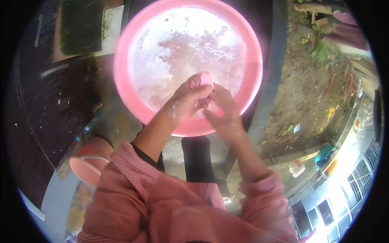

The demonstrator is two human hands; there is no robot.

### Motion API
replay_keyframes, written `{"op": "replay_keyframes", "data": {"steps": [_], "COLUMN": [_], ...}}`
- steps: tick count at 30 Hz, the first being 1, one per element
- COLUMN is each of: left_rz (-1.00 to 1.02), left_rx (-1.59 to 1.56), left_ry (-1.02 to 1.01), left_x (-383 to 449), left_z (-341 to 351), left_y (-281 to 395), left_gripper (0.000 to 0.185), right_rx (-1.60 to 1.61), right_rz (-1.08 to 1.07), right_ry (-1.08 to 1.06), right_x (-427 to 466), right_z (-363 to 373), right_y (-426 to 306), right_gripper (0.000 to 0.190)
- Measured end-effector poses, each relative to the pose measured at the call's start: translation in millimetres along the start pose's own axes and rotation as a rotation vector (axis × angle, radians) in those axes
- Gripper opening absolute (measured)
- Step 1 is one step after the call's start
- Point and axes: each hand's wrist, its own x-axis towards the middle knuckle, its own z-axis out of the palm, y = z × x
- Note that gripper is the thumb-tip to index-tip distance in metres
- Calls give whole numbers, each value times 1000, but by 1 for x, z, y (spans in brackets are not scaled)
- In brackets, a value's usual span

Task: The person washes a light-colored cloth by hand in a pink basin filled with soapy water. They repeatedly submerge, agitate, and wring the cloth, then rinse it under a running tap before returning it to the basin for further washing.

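Note:
My left hand (pixel 187 98) is closed around a bunched pink item (pixel 206 79), which looks like wet cloth. One end of it sticks out above my thumb. Just to the right, my right hand (pixel 224 111) has its thumb and fingers apart, with the fingertips close against the left hand and the bundle. Whether they touch it is hard to make out. Both hands are over the near side of a large round pink plastic basin (pixel 123 70). Inside the basin, cloudy water (pixel 188 51) carries white suds and bubbles.
A pink bucket (pixel 86 171) and a reddish container (pixel 96 147) stand at lower left. Bare soil (pixel 304 100) with scraps of litter lies right of a concrete edge (pixel 272 76). A white cup-like object (pixel 297 169) and a teal item (pixel 324 155) are farther right.

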Motion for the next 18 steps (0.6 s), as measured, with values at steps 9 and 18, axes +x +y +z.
{"op": "replay_keyframes", "data": {"steps": [9,18], "left_rz": [-219,-41], "left_rx": [452,1792], "left_ry": [-89,308], "left_x": [-45,-67], "left_z": [31,54], "left_y": [28,47], "left_gripper": [33,17], "right_rx": [-584,-748], "right_rz": [-547,51], "right_ry": [-92,-499], "right_x": [16,51], "right_z": [-11,-1], "right_y": [-29,-91], "right_gripper": [40,14]}}
